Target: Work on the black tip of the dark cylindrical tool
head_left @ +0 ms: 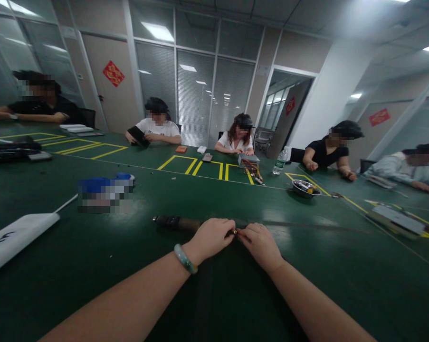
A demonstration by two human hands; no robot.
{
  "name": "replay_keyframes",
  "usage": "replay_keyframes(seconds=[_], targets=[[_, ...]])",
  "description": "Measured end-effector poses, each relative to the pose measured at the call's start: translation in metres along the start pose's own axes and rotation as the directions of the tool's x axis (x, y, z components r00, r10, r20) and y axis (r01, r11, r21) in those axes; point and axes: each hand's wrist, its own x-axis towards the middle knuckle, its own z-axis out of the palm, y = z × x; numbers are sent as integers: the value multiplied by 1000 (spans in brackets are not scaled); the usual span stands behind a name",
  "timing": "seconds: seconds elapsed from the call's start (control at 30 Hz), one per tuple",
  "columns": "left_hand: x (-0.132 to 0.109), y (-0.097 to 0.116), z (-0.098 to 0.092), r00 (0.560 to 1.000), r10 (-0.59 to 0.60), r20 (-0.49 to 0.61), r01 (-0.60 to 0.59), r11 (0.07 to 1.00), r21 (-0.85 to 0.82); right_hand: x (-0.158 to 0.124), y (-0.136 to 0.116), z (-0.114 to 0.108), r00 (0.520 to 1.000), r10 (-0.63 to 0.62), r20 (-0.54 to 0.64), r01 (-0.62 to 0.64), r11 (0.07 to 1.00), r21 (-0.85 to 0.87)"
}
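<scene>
Near the middle of the green table, my left hand and my right hand meet with their fingertips almost touching. Both hands are closed in a pinch. Between them shows a tiny brass-coloured piece, too small to name. A long dark tool-like object lies on the table just behind my hands, its tip pointing left and its right part partly hidden by them. A green bangle is on my left wrist.
A white device with a cable lies at left, near a pixelated blue-and-white item. Farther back are a metal bowl, a water bottle, and a box with coloured wires. Several people sit across the table.
</scene>
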Motion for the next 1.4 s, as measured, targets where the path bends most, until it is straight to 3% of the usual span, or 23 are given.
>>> replay_keyframes(seconds=[0.27, 0.6, 0.9, 1.07, 1.17, 1.27, 1.4], targets=[[0, -2, 3, 1000, -18, 4, 18, 999, -27, 6, -2, 0, 999, -2, -42, -1, 997, -72], [-2, -1, 3, 999, -37, -2, 37, 999, -1, 9, 4, 7, 998, -22, 52, 25, 998, -55], [-7, 3, -12, 990, 54, -134, -63, 996, -68, 13, 5, 6, 987, -75, 142, 78, 997, -16], [-13, 2, -22, 984, 116, -136, -130, 986, -103, 8, 41, -5, 990, 59, 128, -50, 996, -74], [-15, 2, -22, 982, 160, -103, -174, 976, -134, -20, 82, -28, 979, 177, 101, -161, 975, -150], [-15, 0, -16, 982, 184, -49, -189, 967, -172, -73, 128, -66, 910, 399, 111, -360, 895, -265], [-14, -6, -3, 979, 204, 13, -198, 960, -199, -170, 178, -119, 660, 742, 119, -646, 641, -413]])
